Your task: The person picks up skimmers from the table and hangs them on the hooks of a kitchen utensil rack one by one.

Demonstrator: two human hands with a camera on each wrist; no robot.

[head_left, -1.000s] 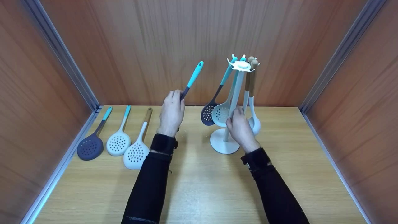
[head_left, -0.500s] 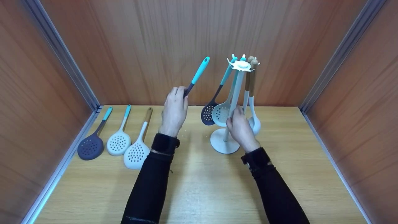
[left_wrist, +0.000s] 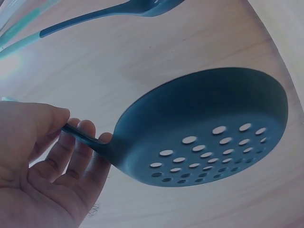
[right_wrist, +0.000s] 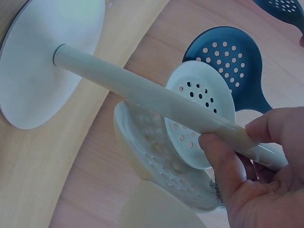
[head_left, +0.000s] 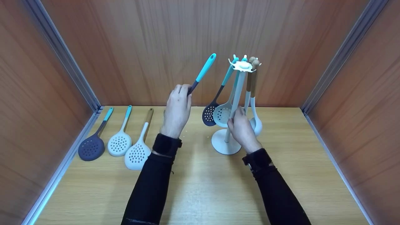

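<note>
In the head view my left hand [head_left: 177,109] pinches the dark neck of a skimmer [head_left: 206,67] in the air, its turquoise handle angled up toward the stand. The left wrist view shows the skimmer's dark, deep, round perforated head [left_wrist: 204,109], with thumb and fingers on the neck. My right hand [head_left: 242,128] grips the pole of a white utensil stand [head_left: 238,92] upright on the table. From its top hooks hang a dark skimmer [head_left: 208,113], a pale skimmer [head_left: 222,114] and wooden-handled utensils [head_left: 255,122], partly hidden behind the pole and hand.
Left on the table lie a dark perforated turner [head_left: 91,147], a pale round turner with turquoise handle [head_left: 119,143] and a white perforated turner with wooden handle [head_left: 137,154]. Wood-grain panels [head_left: 175,37] enclose the table at the back and both sides.
My left hand has moved right and slightly up with the skimmer, bringing its handle end closer to the stand's top. My right hand and the stand have stayed in place.
</note>
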